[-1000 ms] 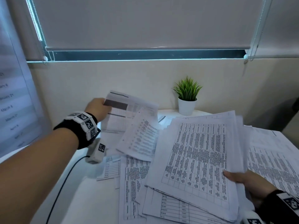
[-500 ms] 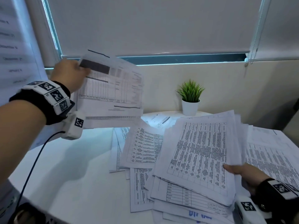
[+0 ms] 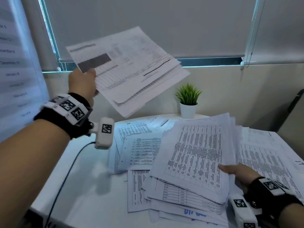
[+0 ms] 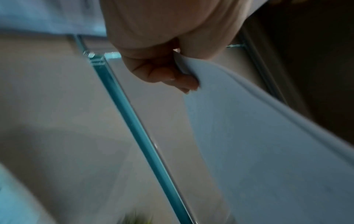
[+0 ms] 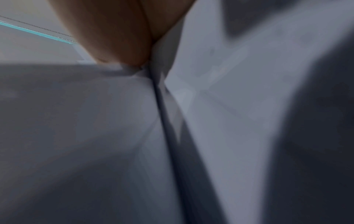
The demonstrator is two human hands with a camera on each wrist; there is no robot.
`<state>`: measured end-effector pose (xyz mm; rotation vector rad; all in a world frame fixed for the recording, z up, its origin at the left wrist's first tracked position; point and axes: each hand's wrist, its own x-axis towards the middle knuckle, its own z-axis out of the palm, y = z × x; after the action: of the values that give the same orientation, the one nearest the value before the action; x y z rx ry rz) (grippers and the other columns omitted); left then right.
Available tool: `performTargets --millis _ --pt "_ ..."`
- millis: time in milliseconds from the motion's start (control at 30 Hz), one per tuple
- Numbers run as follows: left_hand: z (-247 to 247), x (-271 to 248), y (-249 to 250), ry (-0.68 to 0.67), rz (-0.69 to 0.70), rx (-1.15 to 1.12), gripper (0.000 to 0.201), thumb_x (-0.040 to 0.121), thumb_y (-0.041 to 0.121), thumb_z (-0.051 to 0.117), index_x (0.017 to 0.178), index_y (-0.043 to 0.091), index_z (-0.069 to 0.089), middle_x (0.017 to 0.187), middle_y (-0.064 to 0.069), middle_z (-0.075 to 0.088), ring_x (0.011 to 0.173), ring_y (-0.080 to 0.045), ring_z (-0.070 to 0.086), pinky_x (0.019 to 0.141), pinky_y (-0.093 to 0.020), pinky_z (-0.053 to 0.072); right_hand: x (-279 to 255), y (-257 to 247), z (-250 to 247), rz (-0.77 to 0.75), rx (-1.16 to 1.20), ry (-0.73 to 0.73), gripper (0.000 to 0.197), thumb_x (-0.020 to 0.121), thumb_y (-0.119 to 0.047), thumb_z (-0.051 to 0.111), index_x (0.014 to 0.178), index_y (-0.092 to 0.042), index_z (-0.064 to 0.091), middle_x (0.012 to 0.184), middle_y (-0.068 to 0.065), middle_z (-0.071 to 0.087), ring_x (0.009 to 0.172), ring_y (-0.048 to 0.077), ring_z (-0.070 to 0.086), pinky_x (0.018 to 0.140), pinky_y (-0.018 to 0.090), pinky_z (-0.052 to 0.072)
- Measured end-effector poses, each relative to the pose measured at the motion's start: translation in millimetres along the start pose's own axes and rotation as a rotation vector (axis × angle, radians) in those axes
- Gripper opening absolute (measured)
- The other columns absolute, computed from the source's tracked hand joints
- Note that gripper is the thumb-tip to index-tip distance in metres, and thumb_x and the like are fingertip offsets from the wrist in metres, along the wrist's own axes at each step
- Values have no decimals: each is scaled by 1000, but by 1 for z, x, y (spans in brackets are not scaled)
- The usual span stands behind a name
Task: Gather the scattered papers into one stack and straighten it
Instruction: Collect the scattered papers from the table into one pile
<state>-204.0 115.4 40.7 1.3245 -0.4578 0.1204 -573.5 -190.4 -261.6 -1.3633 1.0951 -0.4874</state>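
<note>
My left hand (image 3: 85,83) holds a few printed sheets (image 3: 128,71) up in the air in front of the window blind, thumb on top near their left edge. In the left wrist view its fingers (image 4: 172,78) pinch the sheets' corner (image 4: 249,136). My right hand (image 3: 236,173) grips the right edge of a thick bundle of printed papers (image 3: 195,158), thumb on top, raised a little over the table. In the right wrist view the thumb (image 5: 118,37) presses on that bundle (image 5: 229,106). More loose sheets (image 3: 143,152) lie scattered underneath and to the left.
A small potted plant (image 3: 188,101) stands at the back of the white table (image 3: 85,186) by the wall. Further papers (image 3: 263,153) cover the table's right side. A black cable (image 3: 65,175) hangs from my left wrist. A calendar sheet (image 3: 14,71) hangs at left.
My left hand has lifted its sheets from the table's back left up into the air and swung them rightward. The right hand and its bundle have stayed in place.
</note>
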Motion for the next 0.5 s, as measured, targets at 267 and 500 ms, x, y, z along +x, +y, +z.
performTargets --millis 267,500 --pt "66 -93 -97 -205 -371 -108 23 99 9 45 120 12 55 111 -9 64 87 -25 65 59 -33 57 -8 -5 8 56 6 -48 75 39 -44 96 92 3 71 95 25 54 89 35 45 95 72 33" --pt "81 -176 -134 -381 -482 81 34 94 1 40 122 19 38 109 -7 61 98 -30 65 86 -54 57 -11 -11 13 37 42 -32 86 33 -44 96 97 6 68 93 24 54 88 35 45 96 72 32"
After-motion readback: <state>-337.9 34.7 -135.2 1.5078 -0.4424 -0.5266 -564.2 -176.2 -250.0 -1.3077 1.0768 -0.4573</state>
